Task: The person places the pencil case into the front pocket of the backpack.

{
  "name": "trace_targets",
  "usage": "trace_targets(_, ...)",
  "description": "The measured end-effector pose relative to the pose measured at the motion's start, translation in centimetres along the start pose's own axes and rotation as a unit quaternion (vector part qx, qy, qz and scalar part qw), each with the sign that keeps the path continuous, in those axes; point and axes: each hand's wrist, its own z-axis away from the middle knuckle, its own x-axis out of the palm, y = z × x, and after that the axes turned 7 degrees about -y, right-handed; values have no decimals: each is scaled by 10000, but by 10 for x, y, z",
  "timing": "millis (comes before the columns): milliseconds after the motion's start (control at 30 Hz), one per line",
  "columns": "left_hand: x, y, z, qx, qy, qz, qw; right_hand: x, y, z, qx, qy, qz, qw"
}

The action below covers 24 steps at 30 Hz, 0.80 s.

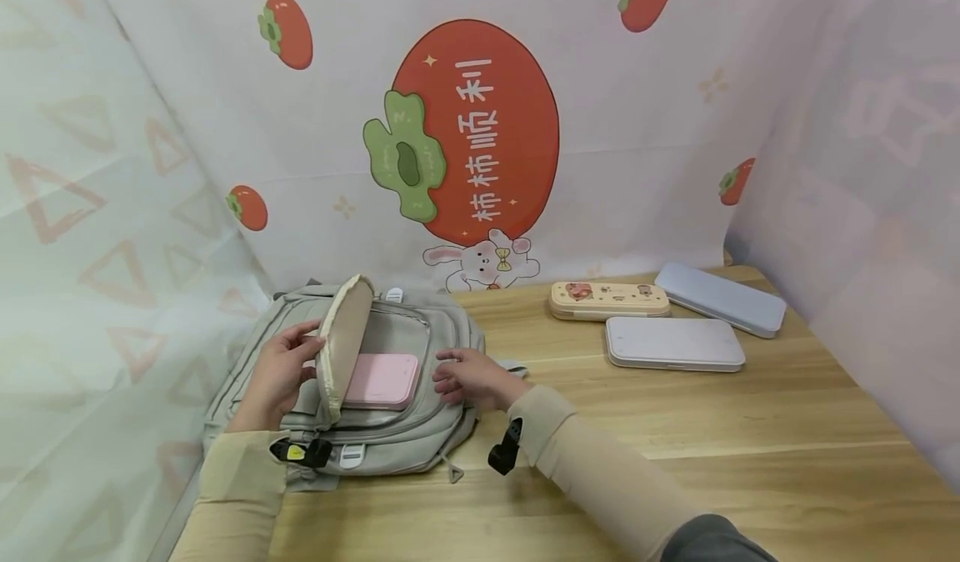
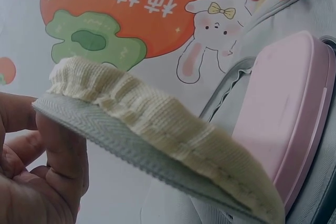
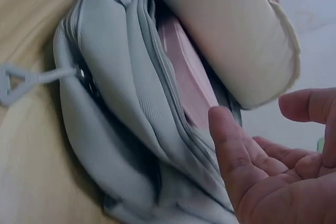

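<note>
A grey backpack (image 1: pixel 442 424) lies on the table at the left, its front pocket unzipped. My left hand (image 1: pixel 279 372) pinches the edge of the pocket flap (image 1: pixel 347 345), lifting it so its cream lining shows. Inside the pocket rests a pink pencil case (image 1: pixel 384 378), partly covered by the flap; the left wrist view shows the case's rounded end (image 2: pixel 294 87). Just right of the pocket opening is my right hand (image 1: pixel 472 377), holding nothing. In the right wrist view its fingers (image 3: pixel 231 145) are apart, near the pink case, with the thumb spread away from them.
On the right of the wooden table (image 1: pixel 600 462) lie a cream pencil case (image 1: pixel 611 300) with printed pictures, a white one (image 1: pixel 675 343) and a pale blue one (image 1: pixel 723 298). A cloth printed with persimmons (image 1: pixel 510 128) hangs behind. A triangular zipper pull (image 1: pixel 454 472) dangles from the backpack.
</note>
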Motion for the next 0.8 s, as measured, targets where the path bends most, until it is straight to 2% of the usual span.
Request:
trace_targets(267, -3, 0, -2, -55, 8, -196, 9998, -39, 0, 14, 115, -49, 174, 9998)
trace_targets(433, -1, 2, -2, -4, 3, -162, 9999, -64, -2, 26, 217, -24, 222, 9995)
trace_targets(800, -1, 0, -3, 47, 4, -128, 9999, -92, -14, 52, 222, 126, 486, 9985)
